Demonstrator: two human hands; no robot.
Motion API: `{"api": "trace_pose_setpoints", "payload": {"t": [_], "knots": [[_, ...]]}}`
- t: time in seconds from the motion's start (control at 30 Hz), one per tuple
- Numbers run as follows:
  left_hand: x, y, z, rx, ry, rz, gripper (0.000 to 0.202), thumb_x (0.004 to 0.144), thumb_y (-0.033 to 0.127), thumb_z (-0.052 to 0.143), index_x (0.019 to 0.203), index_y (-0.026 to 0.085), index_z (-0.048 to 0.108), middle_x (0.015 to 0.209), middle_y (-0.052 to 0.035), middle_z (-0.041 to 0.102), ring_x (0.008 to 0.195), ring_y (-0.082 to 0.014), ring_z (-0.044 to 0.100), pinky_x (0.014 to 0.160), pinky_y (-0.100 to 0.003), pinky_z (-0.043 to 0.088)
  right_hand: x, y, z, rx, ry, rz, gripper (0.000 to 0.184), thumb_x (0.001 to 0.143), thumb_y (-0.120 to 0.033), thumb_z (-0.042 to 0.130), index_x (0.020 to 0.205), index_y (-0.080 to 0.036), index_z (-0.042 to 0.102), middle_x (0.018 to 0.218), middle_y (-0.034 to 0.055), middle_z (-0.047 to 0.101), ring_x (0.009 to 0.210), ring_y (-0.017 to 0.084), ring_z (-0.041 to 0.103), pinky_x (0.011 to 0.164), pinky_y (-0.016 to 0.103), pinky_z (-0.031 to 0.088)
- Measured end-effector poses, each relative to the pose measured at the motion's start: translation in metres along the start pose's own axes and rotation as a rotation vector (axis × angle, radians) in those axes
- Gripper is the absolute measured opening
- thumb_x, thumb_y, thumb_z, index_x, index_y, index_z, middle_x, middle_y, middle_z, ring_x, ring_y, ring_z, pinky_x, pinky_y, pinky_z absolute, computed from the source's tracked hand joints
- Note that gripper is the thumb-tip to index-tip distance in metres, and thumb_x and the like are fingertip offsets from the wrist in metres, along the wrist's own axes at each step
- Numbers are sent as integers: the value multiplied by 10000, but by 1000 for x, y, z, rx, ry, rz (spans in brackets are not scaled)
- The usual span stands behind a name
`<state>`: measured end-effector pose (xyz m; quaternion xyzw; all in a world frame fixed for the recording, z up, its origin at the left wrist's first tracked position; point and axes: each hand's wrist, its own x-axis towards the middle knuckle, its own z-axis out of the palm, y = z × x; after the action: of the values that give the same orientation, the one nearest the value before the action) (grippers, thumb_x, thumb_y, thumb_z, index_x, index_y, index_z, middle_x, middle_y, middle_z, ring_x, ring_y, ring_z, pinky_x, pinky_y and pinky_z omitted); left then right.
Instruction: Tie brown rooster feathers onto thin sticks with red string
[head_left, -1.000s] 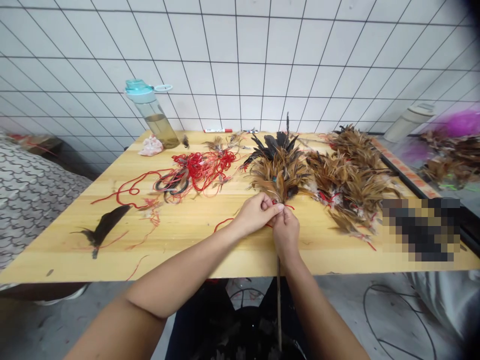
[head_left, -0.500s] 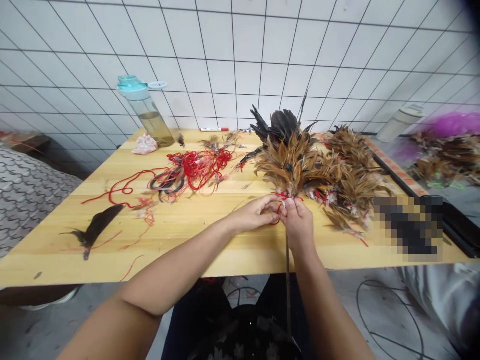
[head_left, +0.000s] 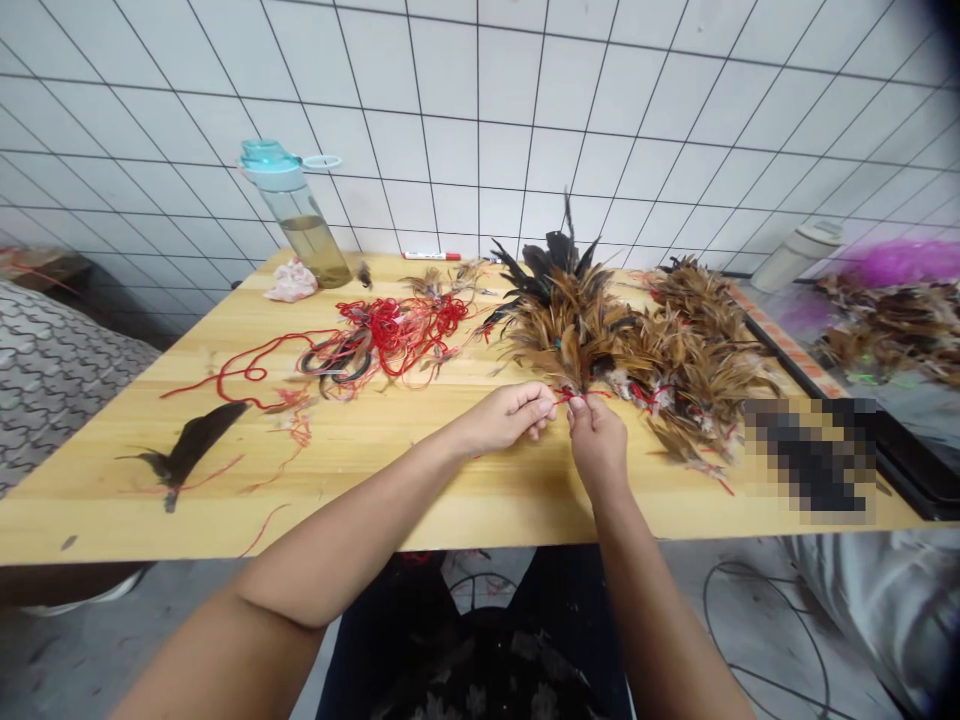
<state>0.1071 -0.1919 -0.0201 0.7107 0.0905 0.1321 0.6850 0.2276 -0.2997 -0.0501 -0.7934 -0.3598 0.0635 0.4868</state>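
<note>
Though the marker's [head_left: 430,256] label is illegible, left [head_left: 536,408] and right fingers [head_left: 583,414] pinch red thread [head_left: 577,396].

Bright, even light; faint shadows; fisheye-bent edges.

Table: wooden tabletop [head_left: 420,490] against tiled wall [head_left: 480,120].
Centre: feather bunch [head_left: 570,335] above tabletop; left hand [head_left: 506,418] and right hand [head_left: 598,445] side by side at its base.
Right of bunch: feather bundles [head_left: 697,375] on table, touching it; pixelated patch [head_left: 810,458] nearer the table's right end.
Left of bunch: string tangle [head_left: 394,330] around scissors [head_left: 337,365]; loose feather [head_left: 191,445] further left, near front edge.
Back edge: water bottle [head_left: 300,220], crumpled tissue [head_left: 290,282] just left of it, marker [head_left: 431,256] to its right.
Past right end: second worktop [head_left: 919,425] bearing more feathers [head_left: 892,330].
Past left end: quilted cloth [head_left: 52,380].
</note>
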Motion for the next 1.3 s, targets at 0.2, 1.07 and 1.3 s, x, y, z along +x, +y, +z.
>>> {"api": "trace_pose_setpoints", "payload": {"t": [0.2, 1.07, 1.3], "knots": [[-3, 9, -3, 71, -5, -16, 274, 889, 428, 468, 843, 161, 510, 655, 38, 455, 509, -58, 397, 496, -191, 314, 1, 0, 1, -94, -114, -1, 292, 878, -408, 378, 652, -231, 433, 569, -5, 508, 536, 154, 451, 547, 272, 344], [-40, 108, -13, 745, -234, 34, 122, 782, 237, 593, 775, 229, 714, 839, -43, 674, 827, -180, 609, 820, -282, 442, -19, -3, -3, -235, -204, -29, 248, 867, -327, 402, 659, -222, 486, 599, 28, 577, 566, 171, 497, 565, 269, 337], [-36, 44, -12, 540, 120, -62, 228, 834, 361, 579, 941, 194, 691, 981, -69, 698, 976, -203, 615, 931, -337, 438, -22, -7, -3, -133, -88, -40, 290, 889, -392, 380, 683, -221, 493, 610, 32, 581, 569, 175, 506, 570, 278, 358]]}}
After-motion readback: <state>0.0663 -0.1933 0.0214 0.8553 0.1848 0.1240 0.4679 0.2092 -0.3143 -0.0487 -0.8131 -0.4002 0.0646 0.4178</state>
